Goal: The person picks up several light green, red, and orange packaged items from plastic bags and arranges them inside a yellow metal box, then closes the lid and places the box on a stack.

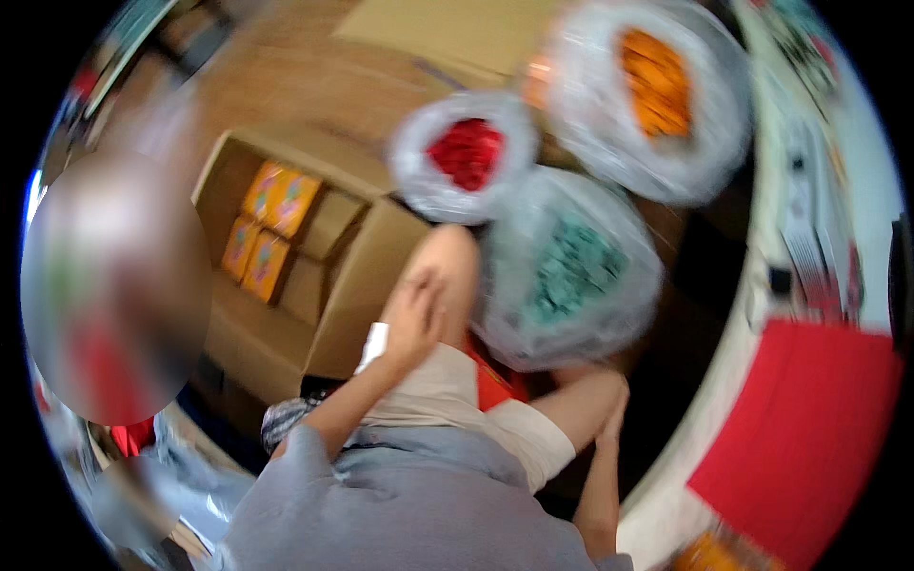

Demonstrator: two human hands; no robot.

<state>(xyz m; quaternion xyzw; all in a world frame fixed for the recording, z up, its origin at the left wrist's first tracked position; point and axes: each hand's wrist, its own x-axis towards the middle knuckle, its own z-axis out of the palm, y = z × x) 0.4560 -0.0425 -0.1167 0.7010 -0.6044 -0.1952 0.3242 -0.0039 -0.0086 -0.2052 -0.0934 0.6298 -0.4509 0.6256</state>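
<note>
My left hand (418, 321) rests on my bare left thigh, its fingers blurred and a little apart, with nothing seen in them. A small white piece (373, 346) shows beside that wrist; whether it touches the hand is unclear. Against the outer side of my right knee lies my right hand (613, 414), its fingers mostly hidden. Just beyond my knees stands a clear plastic bag of green pieces (577, 268). Behind it are a smaller bag of red pieces (468, 153) and a large bag of orange pieces (657, 82).
At left, an open cardboard box (368, 285) holds several orange patterned boxes (282, 196). A table edge (735, 342) curves along the right, bearing a red sheet (800, 435). Flat cardboard (443, 32) lies on the wooden floor (300, 78). The far left is blurred out.
</note>
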